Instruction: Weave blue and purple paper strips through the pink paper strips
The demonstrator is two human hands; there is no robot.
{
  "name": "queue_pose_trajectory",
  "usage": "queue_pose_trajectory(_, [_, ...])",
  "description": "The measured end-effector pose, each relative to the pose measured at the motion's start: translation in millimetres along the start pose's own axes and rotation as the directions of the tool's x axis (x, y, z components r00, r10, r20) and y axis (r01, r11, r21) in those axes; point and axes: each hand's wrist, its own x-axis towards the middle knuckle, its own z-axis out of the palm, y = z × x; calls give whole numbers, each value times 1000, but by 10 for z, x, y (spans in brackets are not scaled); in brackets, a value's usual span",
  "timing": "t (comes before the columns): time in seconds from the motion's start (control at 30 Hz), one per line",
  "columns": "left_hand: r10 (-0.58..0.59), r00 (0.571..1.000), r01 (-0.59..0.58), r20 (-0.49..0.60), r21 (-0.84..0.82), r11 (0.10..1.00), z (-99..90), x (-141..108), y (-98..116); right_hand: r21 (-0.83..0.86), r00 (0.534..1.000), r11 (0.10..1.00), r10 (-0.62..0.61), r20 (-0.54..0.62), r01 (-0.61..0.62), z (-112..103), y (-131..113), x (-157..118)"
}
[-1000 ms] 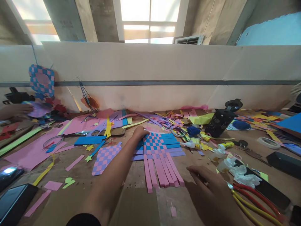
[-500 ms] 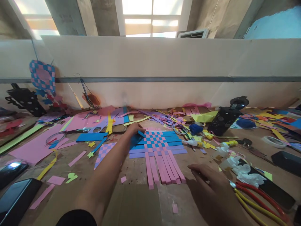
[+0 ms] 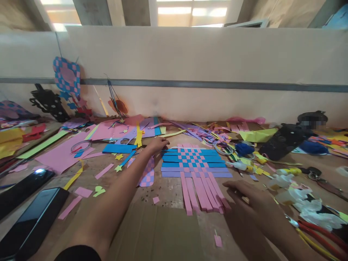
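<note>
A paper weave (image 3: 191, 159) lies flat on the table, with pink strips crossing blue and purple ones in a checkered middle. Its loose pink ends (image 3: 203, 192) fan toward me, while blue and purple ends stick out at both sides. My left hand (image 3: 157, 145) is at the far left corner of the weave, fingers slightly apart; I cannot tell whether the fingertips touch the top blue strip. To the right of the pink ends, my right hand (image 3: 246, 195) hovers with loosely bent fingers and nothing in it. A pink-and-purple checkered piece (image 3: 147, 175) sits partly behind my left forearm.
Red-and-yellow-handled pliers (image 3: 312, 228) and glue bottles (image 3: 285, 181) lie at the right. Black tumblers stand at the left (image 3: 51, 103) and right (image 3: 288, 139). Paper scraps line the back wall. A phone (image 3: 35, 221) rests at front left, cardboard (image 3: 160, 232) at front.
The view has shifted left, so things appear further right. The blue strip ends by my left hand were bent up and now lie flatter. My right hand has hardly moved.
</note>
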Motion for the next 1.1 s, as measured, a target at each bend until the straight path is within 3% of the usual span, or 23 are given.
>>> queue_pose_trajectory(0.13, [50,999,-50,12,67,996,68,-84,-36,-61,991,991,-111,74,116,91,-33,306])
queue_pose_trajectory(0.3, [143,989,-150,47,192,970,148,-190,-2,-80,967,976,-186,175,202,359,-202,662])
queue_pose_trajectory(0.47, [272,948,-319,166,506,801,211,-362,115,-105,942,951,-264,207,290,596,-296,919])
queue_pose_trajectory(0.63, [319,926,-374,202,609,699,292,-489,229,-161,911,908,-350,219,388,790,-335,961])
queue_pose_trajectory(0.8, [426,893,-409,143,650,640,345,-515,259,-287,905,861,-372,209,420,934,-324,897])
queue_pose_trajectory(1.1, [433,873,-449,224,713,538,437,-533,327,-331,893,835,-367,259,439,979,-377,865])
